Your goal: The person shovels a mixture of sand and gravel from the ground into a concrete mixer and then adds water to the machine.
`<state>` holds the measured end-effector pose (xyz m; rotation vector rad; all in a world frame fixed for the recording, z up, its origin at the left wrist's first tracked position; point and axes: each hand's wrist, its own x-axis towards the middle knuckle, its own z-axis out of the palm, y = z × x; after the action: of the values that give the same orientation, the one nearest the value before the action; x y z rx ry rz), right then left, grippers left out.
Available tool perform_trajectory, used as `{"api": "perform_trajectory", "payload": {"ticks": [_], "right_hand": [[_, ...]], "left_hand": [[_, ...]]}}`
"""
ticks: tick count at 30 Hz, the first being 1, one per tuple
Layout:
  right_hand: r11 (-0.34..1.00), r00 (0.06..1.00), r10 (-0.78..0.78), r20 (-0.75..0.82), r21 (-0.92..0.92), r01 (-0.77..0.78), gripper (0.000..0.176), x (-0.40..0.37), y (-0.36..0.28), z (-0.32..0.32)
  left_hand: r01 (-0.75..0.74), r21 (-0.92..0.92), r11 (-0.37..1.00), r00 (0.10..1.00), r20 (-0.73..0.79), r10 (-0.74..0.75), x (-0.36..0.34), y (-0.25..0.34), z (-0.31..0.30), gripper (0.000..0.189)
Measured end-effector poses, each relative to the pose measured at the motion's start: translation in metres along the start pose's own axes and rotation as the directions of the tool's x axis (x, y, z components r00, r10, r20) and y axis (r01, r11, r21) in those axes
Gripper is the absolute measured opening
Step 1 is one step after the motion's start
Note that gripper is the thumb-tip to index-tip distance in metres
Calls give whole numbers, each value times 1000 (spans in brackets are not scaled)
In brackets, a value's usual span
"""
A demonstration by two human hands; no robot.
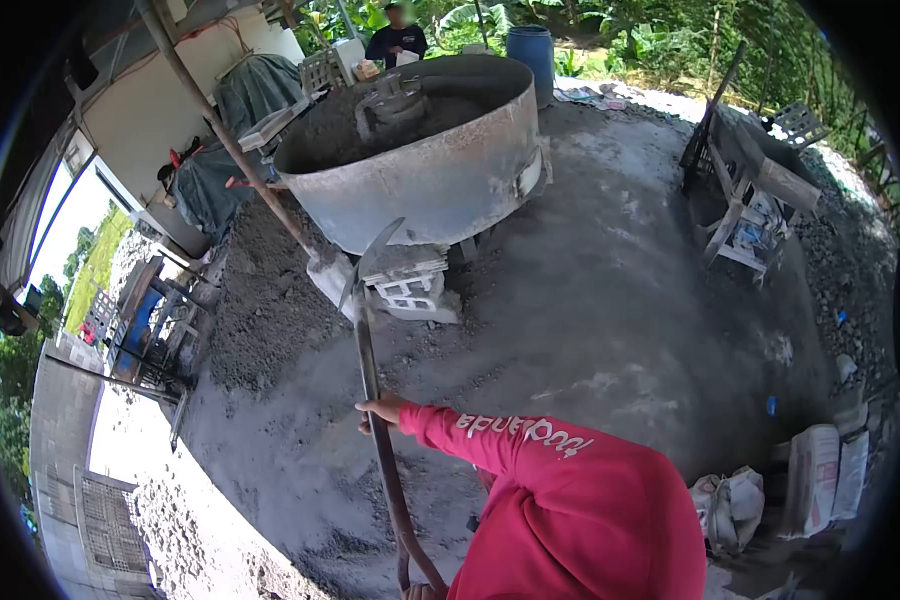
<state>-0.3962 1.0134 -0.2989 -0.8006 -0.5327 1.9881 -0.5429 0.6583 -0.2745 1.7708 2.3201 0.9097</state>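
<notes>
My right hand (380, 409), in a red sleeve with white lettering, is closed round the middle of a shovel's shaft (369, 362). At the bottom edge part of my left hand (422, 593) shows, wrapped on the shovel's split grip; most of it is out of frame. Seen nearly edge-on, the curved shovel blade (378, 250) points up and away from me. It lies in view before a large round metal mixer pan (420, 190) and a short stack of hollow blocks (412, 292).
Left of the pan lies a heap of dark aggregate (260, 300), beside a slanting wooden pole (205, 105). A person (396, 40) stands behind the pan near a blue drum (531, 62). Wooden frames (745, 215) stand at right; sacks (812, 480) lie lower right.
</notes>
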Motion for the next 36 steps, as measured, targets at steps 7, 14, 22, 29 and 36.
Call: {"api": "perform_trajectory", "payload": {"ticks": [7,14,22,29,36], "right_hand": [[374,802,581,141,-921,-109,44,-97,44,-56],[66,957,270,-108,-989,-131,30,-170,33,-249],[25,653,49,-756,-653,-757,31,-430,-11,-561],[812,130,160,-978,56,-581,24,-636,-3,-644],[-189,721,101,-686,-725,-663,21,-557,38,-611]], "left_hand": [[-222,257,941,855,515,61,-4,88,-5,15],[-145,266,953,797,602,-46,-15,130,106,10],[-63,310,949,854,509,-110,-17,167,149,13],[-28,332,943,905,409,-117,-28,215,184,23],[-205,334,920,840,543,-10,-32,155,216,14]]}}
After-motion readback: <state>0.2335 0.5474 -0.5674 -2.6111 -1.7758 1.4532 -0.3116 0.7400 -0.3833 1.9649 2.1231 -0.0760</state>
